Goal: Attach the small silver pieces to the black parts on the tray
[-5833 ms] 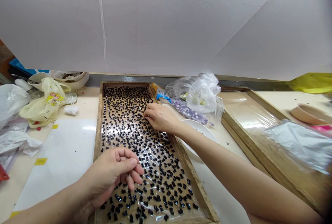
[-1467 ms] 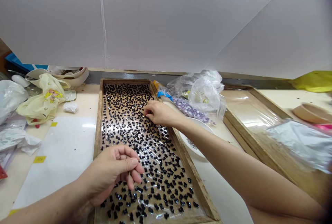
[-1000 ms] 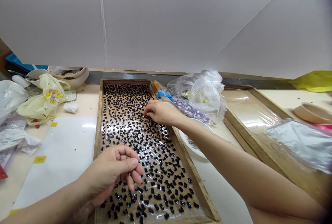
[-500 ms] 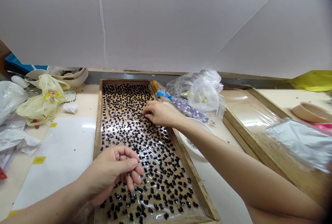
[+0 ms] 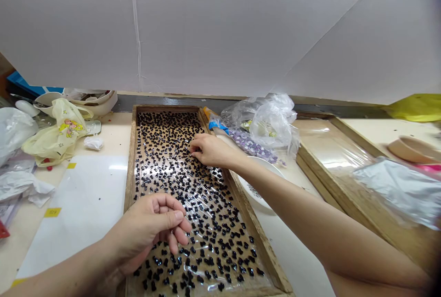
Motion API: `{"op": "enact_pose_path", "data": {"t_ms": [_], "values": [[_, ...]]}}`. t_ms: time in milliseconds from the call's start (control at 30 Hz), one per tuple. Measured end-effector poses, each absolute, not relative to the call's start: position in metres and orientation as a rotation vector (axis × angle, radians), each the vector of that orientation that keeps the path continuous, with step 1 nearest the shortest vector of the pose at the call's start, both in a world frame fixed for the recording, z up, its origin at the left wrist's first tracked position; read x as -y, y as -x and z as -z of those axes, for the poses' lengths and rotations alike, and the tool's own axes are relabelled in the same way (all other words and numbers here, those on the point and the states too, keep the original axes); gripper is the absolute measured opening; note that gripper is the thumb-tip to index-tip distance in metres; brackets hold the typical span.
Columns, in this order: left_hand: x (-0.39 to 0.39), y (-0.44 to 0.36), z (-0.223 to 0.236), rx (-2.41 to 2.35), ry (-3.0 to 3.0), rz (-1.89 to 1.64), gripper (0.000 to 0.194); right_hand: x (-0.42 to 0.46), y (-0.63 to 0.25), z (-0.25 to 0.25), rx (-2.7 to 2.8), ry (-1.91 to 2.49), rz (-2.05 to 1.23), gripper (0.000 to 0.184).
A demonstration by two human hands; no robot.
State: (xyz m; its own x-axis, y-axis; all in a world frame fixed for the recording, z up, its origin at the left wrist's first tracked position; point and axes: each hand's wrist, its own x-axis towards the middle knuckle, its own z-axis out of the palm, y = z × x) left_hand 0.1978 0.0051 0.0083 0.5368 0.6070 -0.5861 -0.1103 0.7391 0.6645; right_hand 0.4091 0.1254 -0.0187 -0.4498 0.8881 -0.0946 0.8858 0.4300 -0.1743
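A long wooden-framed tray point(image 5: 257, 223), lined with clear plastic film, lies lengthwise before me. Small glossy black pieces, shaped a little like bows, are spread all over it. My right hand point(image 5: 208, 150) reaches to the tray's right side, fingertips pinched down among the pieces; what they hold, if anything, is too small to make out. Above the near left part of the tray hovers my left hand point(image 5: 158, 228), thumb pressed to the index finger and the other fingers curled. Anything in that pinch is too tiny to name.
Right of the tray stand a white bowl point(image 5: 260, 164) of small bits, a bag of purple-and-white pieces point(image 5: 253, 144) and crumpled clear plastic point(image 5: 275, 120). A second wooden frame point(image 5: 358, 136) lies farther right. Leftward are a white sheet point(image 5: 86, 196) and a yellow bag point(image 5: 57, 131).
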Motion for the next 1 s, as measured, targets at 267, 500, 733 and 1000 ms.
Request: {"op": "enact_pose_path", "data": {"t_ms": [267,500,733,1000], "values": [[-0.005,-0.197,-0.006,-0.921,-0.624,-0.471,0.018,-0.105,-0.414,0.002,2.468,1.636,-0.293,0.014],[-0.003,-0.199,-0.004,-0.926,-0.631,-0.507,0.019,-0.017,-0.389,-0.014,2.254,1.064,-0.872,0.013],[0.002,-0.199,-0.004,-0.886,-0.652,-0.524,0.019,0.006,-0.376,-0.012,2.125,1.062,-0.905,0.014],[0.0,-0.199,-0.002,-0.863,-0.679,-0.553,0.019,0.007,-0.371,-0.007,2.039,1.127,-0.91,0.012]]}}
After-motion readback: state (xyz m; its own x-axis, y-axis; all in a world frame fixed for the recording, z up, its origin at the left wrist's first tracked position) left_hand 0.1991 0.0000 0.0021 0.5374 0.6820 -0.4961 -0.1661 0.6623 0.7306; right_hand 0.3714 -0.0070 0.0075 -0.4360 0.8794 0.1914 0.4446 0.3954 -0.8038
